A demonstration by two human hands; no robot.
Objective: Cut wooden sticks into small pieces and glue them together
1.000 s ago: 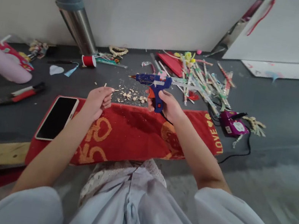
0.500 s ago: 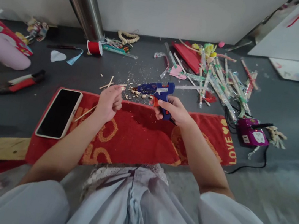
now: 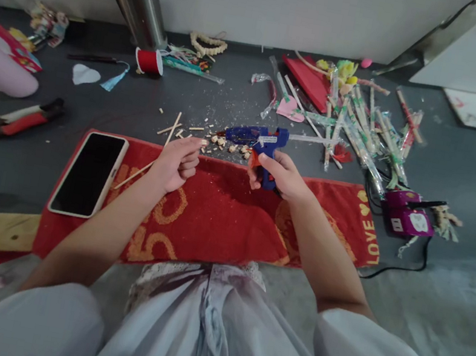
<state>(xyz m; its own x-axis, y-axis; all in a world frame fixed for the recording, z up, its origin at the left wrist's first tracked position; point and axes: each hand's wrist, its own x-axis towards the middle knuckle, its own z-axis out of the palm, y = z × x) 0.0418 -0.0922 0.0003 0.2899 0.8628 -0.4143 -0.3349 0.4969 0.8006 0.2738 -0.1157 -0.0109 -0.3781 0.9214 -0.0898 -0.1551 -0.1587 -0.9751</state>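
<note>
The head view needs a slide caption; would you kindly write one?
The right hand holds a blue glue gun near the left hand, pale pieces scattered beyond a red towel.

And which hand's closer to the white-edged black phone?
Left: the left hand is right of the phone; the right hand is farther right, holding the blue glue gun.

Red towel [image 3: 223,212], on your near side of the right hand's [image 3: 282,173] grip: word "LOVE" [image 3: 370,241], yellow, at the end to the right of your grip, with two small hearts. Large orange figures [image 3: 156,246], left of your grip: perhaps a numeral, partly hidden, uncertain.
Blue glue gun [image 3: 245,134], in your grip: white label [image 3: 267,139], print too small to read.
</note>
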